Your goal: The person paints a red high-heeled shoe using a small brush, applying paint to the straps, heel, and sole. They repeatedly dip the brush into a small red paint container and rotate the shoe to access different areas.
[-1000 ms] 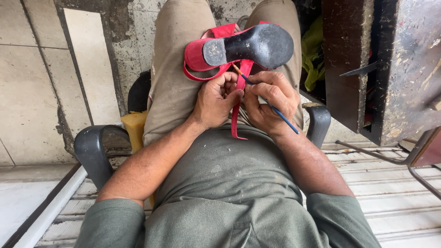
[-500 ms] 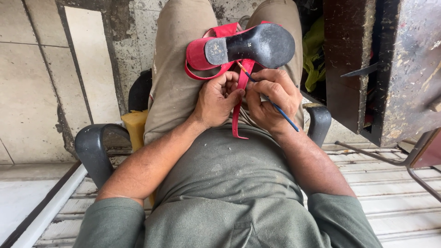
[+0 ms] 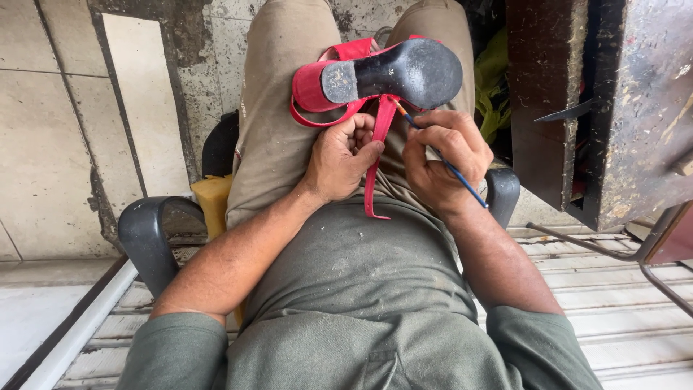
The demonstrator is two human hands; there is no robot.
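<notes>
Red sandal (image 3: 375,76) lies sole-up across my thighs, black sole facing me. My left hand (image 3: 343,159) is curled closed, fingers pinching the loose red strap (image 3: 377,152) just below the sole. My right hand (image 3: 440,155) is closed around a thin blue-handled brush (image 3: 462,180), tip touching where the strap meets the sole.

Step in hand, as I judge it: working the strap's attachment point with the brush. Next move calls for a steady strap and small, controlled strokes.

Brush tip is too small to make out. The sandal's upper side is hidden. The black chair arm (image 3: 148,231) is partly covered by my forearm.
</notes>
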